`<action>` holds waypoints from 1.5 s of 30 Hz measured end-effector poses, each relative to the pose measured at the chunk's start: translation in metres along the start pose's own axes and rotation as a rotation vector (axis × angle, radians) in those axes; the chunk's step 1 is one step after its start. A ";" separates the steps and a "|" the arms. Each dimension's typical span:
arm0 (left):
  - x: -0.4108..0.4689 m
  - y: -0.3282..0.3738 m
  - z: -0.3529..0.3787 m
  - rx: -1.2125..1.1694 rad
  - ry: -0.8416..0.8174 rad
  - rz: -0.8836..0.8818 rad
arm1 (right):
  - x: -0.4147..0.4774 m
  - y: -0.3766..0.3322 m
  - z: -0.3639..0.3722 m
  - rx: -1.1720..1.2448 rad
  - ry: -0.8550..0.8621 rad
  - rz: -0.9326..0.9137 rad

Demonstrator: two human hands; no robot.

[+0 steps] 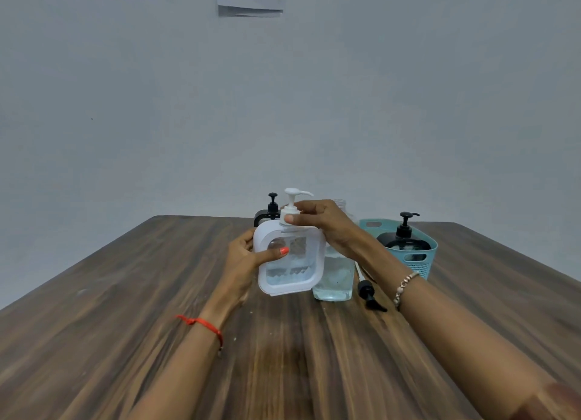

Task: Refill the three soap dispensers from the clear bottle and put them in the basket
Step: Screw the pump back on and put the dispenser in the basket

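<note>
White dispenser (pixel 290 262) in front of you, over table (pixel 157 294), slightly tilted, shallow clear liquid at bottom. Your left hand (pixel 246 257) grips its side, thumb across window; your right hand (pixel 327 224) pinches white pump collar (pixel 289 213). Clear bottle (pixel 334 278) just behind, uncapped, partly full. Loose black pump (pixel 369 295) lies beside it. Teal basket (pixel 421 262) holds one black dispenser (pixel 404 240); second black dispenser (pixel 267 215) stands behind white one.

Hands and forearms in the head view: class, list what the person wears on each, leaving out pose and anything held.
The left hand has an orange-red painted thumbnail and a thin red thread tied round its wrist. The right hand has a slim beaded bracelet, pale and metallic, on its wrist. Both forearms are bare where visible; no watch shows.
</note>
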State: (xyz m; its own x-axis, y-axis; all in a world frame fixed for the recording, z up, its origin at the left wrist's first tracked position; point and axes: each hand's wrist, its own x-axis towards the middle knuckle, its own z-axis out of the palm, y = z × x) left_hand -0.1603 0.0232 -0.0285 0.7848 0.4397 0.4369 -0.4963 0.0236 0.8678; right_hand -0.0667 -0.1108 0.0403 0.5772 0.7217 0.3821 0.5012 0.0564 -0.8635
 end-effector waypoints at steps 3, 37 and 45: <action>0.001 -0.001 0.000 0.027 0.005 0.003 | 0.003 -0.001 0.003 -0.051 0.120 0.033; -0.017 0.007 0.021 0.071 0.085 -0.030 | -0.034 -0.020 -0.018 -0.301 -0.010 0.091; -0.021 0.011 0.070 0.085 -0.025 0.008 | -0.064 -0.016 -0.076 -0.269 0.002 0.087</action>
State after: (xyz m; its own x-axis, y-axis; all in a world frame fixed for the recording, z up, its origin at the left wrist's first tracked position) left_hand -0.1564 -0.0483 -0.0122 0.7907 0.4168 0.4485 -0.4697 -0.0568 0.8810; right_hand -0.0625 -0.2107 0.0543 0.6267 0.7147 0.3107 0.6025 -0.1915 -0.7748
